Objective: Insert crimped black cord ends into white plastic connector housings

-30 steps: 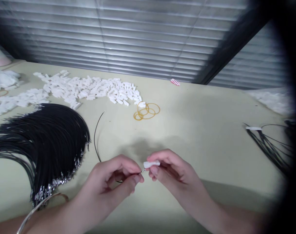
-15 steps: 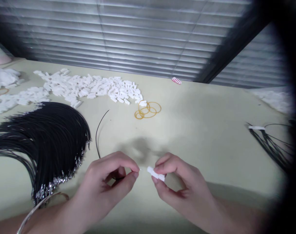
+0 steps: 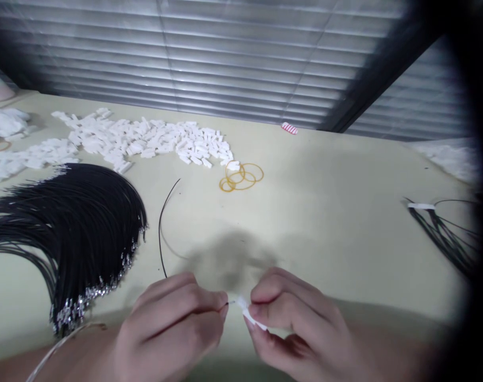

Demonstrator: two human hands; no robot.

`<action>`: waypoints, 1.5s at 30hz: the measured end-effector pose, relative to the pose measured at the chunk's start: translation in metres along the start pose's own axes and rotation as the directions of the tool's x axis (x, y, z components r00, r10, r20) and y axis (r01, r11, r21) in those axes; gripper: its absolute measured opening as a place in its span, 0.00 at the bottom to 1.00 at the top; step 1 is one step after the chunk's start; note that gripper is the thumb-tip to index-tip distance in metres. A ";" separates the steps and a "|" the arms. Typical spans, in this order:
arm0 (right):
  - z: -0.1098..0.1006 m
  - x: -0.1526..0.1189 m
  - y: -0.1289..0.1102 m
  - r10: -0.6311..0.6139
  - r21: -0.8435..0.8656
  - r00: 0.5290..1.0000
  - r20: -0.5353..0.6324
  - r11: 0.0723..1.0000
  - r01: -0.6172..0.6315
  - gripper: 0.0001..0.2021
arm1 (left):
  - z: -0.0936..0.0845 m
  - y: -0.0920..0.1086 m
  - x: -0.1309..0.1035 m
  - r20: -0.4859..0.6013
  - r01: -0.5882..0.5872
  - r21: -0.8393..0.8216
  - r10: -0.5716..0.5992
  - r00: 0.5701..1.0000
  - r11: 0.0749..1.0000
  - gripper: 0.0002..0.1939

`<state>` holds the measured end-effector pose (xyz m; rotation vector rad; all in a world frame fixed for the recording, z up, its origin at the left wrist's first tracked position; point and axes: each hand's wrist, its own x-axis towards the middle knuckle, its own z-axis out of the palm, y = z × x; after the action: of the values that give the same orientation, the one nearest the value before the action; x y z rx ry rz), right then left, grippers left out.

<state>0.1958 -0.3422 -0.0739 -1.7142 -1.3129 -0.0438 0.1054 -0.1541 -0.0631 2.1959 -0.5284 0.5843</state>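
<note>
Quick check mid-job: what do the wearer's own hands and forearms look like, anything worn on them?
Both the left hand and the right hand are ungloved, with no rings to be seen. No sleeve shows on either visible forearm. A thin, pale, shiny bangle loops the left forearm near the wrist; none shows on the right.

Soft shadows [image 3: 234, 260], blackened right edge

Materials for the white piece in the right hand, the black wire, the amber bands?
White piece: likely plastic, matte; opaque, even white.
Black wire: probably plastic-sheathed, matte; even, flexible-looking curve. Tip perhaps metal, pale but blurred.
Amber bands: likely rubber, slightly translucent; thin, overlapping loops.
</note>
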 end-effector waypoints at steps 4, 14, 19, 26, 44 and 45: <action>-0.001 0.001 -0.001 -0.039 -0.040 0.999 0.029 0.998 0.040 0.09 | -0.003 0.003 -0.002 0.041 -0.016 0.035 0.015 0.999 0.999 0.09; 0.000 0.000 0.000 -0.030 -0.026 0.999 0.021 0.999 0.031 0.10 | -0.005 0.000 -0.002 0.078 -0.121 0.075 0.115 0.990 0.990 0.06; -0.001 -0.002 0.002 0.134 0.110 0.991 0.018 0.985 -0.136 0.09 | 0.000 0.003 0.000 -0.048 -0.029 0.010 0.029 0.998 1.000 0.07; -0.003 -0.001 0.003 0.176 0.143 0.984 0.028 0.974 -0.179 0.08 | -0.001 0.003 0.002 -0.051 0.030 -0.017 -0.031 0.998 0.999 0.09; -0.001 -0.003 -0.001 -0.036 -0.116 0.997 0.068 0.992 0.044 0.08 | 0.000 0.000 -0.001 0.109 0.196 -0.143 -0.182 0.977 0.970 0.14; -0.001 -0.002 -0.001 -0.030 -0.129 0.997 0.074 0.991 0.039 0.08 | 0.000 0.000 -0.001 0.116 0.207 -0.145 -0.191 0.975 0.968 0.14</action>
<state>0.1944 -0.3447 -0.0740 -1.8180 -1.4194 -0.0909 0.1048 -0.1540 -0.0638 2.1047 -0.3861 0.3146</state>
